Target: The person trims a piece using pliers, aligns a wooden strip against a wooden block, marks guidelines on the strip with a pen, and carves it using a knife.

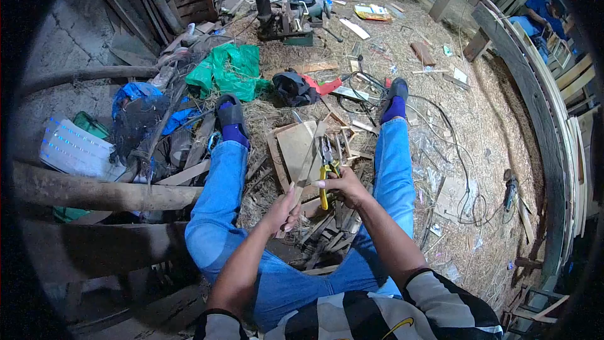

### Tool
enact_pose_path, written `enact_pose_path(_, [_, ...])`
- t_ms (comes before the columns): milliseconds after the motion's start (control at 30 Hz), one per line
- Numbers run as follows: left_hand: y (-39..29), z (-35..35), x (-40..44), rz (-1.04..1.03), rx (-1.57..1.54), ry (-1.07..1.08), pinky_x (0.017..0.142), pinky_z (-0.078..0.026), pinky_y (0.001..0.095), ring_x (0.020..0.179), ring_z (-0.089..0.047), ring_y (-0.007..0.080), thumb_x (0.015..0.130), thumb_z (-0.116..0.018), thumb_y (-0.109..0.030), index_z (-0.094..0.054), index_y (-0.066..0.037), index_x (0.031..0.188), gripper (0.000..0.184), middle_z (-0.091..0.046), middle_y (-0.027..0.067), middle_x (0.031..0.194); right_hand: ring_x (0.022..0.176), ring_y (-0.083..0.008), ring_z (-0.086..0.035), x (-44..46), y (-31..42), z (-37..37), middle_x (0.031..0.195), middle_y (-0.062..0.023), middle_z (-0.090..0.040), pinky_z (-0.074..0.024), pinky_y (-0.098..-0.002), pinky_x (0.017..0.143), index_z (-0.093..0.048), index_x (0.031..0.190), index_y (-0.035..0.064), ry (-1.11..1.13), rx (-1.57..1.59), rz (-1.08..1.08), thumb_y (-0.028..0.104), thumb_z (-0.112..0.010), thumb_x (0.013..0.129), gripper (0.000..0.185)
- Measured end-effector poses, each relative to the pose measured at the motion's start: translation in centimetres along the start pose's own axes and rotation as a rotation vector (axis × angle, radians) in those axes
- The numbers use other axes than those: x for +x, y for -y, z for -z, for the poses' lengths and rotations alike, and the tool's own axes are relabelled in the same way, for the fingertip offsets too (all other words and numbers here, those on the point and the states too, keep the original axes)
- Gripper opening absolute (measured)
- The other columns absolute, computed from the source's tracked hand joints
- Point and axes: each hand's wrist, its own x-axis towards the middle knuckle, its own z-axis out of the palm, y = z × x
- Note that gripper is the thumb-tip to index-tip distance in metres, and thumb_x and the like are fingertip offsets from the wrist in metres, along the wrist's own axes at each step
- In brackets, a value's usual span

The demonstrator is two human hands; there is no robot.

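My left hand is closed around the lower end of a thin flat strip, which slants up and away; whether it is wood or metal I cannot tell. My right hand grips a pair of pliers with yellow handles, jaws pointing away from me. The pliers are just right of the strip, and my right fingertips are close to it. Beyond my hands, between my legs, a wooden board lies on a low pile beside a small slatted wooden frame.
A green plastic bag and a dark cloth bundle lie past my feet. Cables run across the straw floor on the right. A thick log is at left. Another person sits behind the wooden barrier.
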Motion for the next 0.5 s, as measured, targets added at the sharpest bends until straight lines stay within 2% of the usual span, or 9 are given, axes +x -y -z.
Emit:
enact_pose_path(33, [0.3, -0.2, -0.4, 0.005, -0.013, -0.003, 0.034, -0.033, 0.0312, 0.033, -0.035, 0.0154, 0.105, -0.028, -0.069, -0.044, -0.009, 0.07, 0.07, -0.038, 0.0013, 0.05, 0.073, -0.0088, -0.057, -0.4, 0.1, 0.0, 0.085, 0.0044, -0.061, -0.0451, -0.0256, 0.065, -0.066, 0.103, 0.0058, -0.018, 0.01, -0.013, 0.018, -0.09, 0.075, 0.04])
enact_pose_path(167, [0.7, -0.9, -1.3, -0.014, -0.014, 0.072, 0.034, -0.032, 0.0313, 0.033, -0.036, 0.0156, 0.106, -0.028, -0.065, -0.044, -0.009, 0.07, 0.068, -0.039, 0.0019, 0.05, 0.069, -0.0067, -0.053, -1.0, -0.3, 0.4, 0.082, 0.0056, -0.058, -0.041, -0.0251, 0.061, -0.065, 0.1, 0.0067, -0.051, 0.007, -0.035, 0.017, -0.09, 0.075, 0.037])
enact_pose_path(200, [0.8, -1.0, -1.5, -0.016, -0.01, 0.075, 0.034, -0.032, 0.0313, 0.033, -0.036, 0.0156, 0.106, -0.028, -0.065, -0.044, -0.009, 0.07, 0.068, -0.039, 0.0019, 0.05, 0.064, -0.0064, -0.05, -1.2, -0.3, 0.4, 0.081, 0.0055, -0.058, -0.0383, -0.0251, 0.056, -0.064, 0.098, 0.0068, -0.061, 0.015, -0.047, 0.019, -0.091, 0.075, 0.038])
enact_pose_path(267, [1.1, -1.3, -2.0, -0.01, 0.115, 0.058, 0.033, -0.033, 0.029, 0.035, -0.036, 0.0129, 0.102, -0.031, -0.072, -0.045, -0.009, 0.068, 0.073, -0.04, 0.0009, 0.052, 0.061, -0.0068, -0.049, -1.5, -0.2, 0.3, 0.079, 0.0051, -0.057, -0.0371, -0.0248, 0.054, -0.063, 0.097, 0.0077, -0.075, 0.016, 0.005, 0.019, -0.09, 0.074, 0.037])
enact_pose_path(333, [1.1, -1.8, -2.5, -0.029, 0.129, 0.071, 0.033, -0.033, 0.0288, 0.034, -0.036, 0.0128, 0.102, -0.03, -0.073, -0.045, -0.01, 0.068, 0.074, -0.04, 0.0009, 0.051, 0.059, -0.0073, -0.048, -1.7, -0.5, 0.2, 0.078, 0.0048, -0.056, -0.0358, -0.0245, 0.051, -0.062, 0.096, 0.0085, -0.088, 0.018, 0.056, 0.02, -0.09, 0.074, 0.037])
enact_pose_path(400, [1.4, -2.3, -2.9, -0.049, 0.141, 0.082, 0.033, -0.032, 0.0287, 0.034, -0.036, 0.0127, 0.102, -0.03, -0.073, -0.045, -0.01, 0.067, 0.074, -0.041, 0.0009, 0.051, 0.05, -0.0046, -0.044, -1.8, -1.4, 0.0, 0.067, 0.0053, -0.053, -0.0308, -0.0231, 0.044, -0.058, 0.092, 0.0114, -0.13, 0.015, 0.039, 0.014, -0.081, 0.079, 0.026])
enact_pose_path(433, [1.8, -2.7, -3.0, -0.047, 0.108, 0.08, 0.033, -0.032, 0.0286, 0.034, -0.036, 0.0125, 0.102, -0.03, -0.073, -0.045, -0.01, 0.067, 0.074, -0.04, 0.0006, 0.051, 0.05, -0.0046, -0.044, -2.0, -1.7, -0.3, 0.067, 0.0053, -0.053, -0.0308, -0.0231, 0.044, -0.058, 0.092, 0.0114, -0.132, 0.014, 0.042, 0.014, -0.081, 0.079, 0.026])
enact_pose_path(500, [2.2, -3.4, -3.0, -0.045, 0.075, 0.079, 0.033, -0.032, 0.0284, 0.033, -0.035, 0.0123, 0.102, -0.029, -0.073, -0.044, -0.01, 0.068, 0.073, -0.04, 0.0003, 0.052, 0.052, -0.0054, -0.048, -2.4, -2.4, -1.0, 0.073, 0.0008, -0.059, -0.0336, -0.0229, 0.044, -0.059, 0.093, 0.0088, -0.29, 0.066, 0.138, 0.012, -0.073, 0.082, 0.018])
